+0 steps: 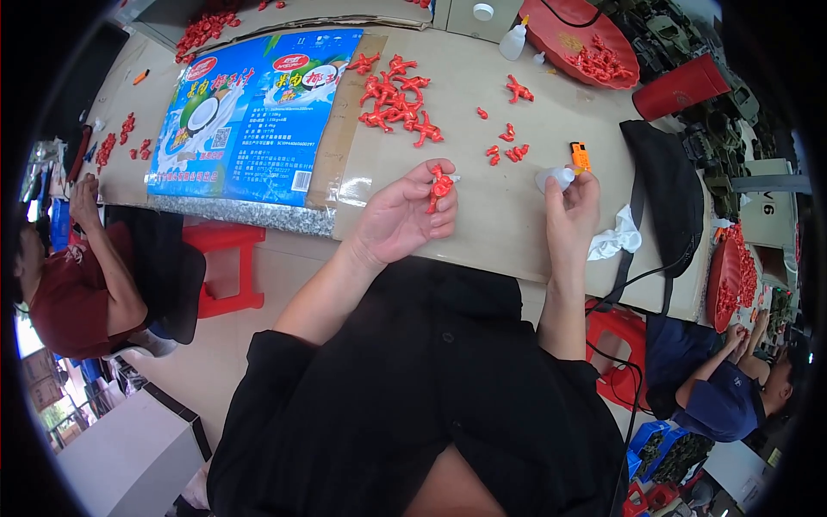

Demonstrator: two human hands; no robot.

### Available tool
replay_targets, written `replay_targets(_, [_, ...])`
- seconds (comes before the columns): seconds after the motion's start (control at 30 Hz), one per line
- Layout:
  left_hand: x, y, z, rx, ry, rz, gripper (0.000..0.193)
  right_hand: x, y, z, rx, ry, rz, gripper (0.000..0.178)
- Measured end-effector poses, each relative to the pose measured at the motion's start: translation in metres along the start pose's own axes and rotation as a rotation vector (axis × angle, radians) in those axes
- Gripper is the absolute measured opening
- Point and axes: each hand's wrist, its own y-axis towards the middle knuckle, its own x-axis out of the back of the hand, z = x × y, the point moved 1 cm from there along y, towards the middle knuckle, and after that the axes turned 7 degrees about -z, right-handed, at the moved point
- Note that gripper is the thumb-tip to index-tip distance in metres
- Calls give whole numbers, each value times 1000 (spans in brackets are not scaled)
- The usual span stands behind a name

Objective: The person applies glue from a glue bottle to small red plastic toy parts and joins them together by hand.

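My left hand (405, 211) pinches a small glossy red plastic figure (439, 188) upright between thumb and fingers, above the table's near edge. To its right, my right hand (575, 207) grips a small white squeeze bottle (556, 178), its narrow end tilted left toward the figure but apart from it. Just beyond those fingers lies a small orange-and-black object (581, 157); I cannot make out its kind. Several small red pieces (508, 133) lie ahead, between the hands. A pile of red figures (398, 103) rests farther off to the left.
A blue printed cardboard sheet (250, 121) covers the table's left part. At the back right stand a white bottle (514, 41), a red tray (551, 34) of parts and a red box (680, 88). A crumpled white cloth (618, 234) and black bag (668, 198) lie rightward. People sit on both sides.
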Motion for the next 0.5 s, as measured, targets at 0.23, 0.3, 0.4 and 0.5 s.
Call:
replay_targets(0.23, [-6, -1, 4, -78, 206, -31, 22, 3, -2, -7, 16, 12, 3, 32])
replay_targets(0.3, [-4, -2, 6, -94, 256, -28, 20, 3, -4, -2, 57, -49, -25, 34])
replay_targets(0.4, [-2, -6, 5, -128, 328, -25, 17, 7, -12, 17, 144, -75, -126, 34])
replay_targets(0.5, [-5, -9, 3, -153, 370, -42, 17, 16, -27, 33, 86, -32, -121, 29])
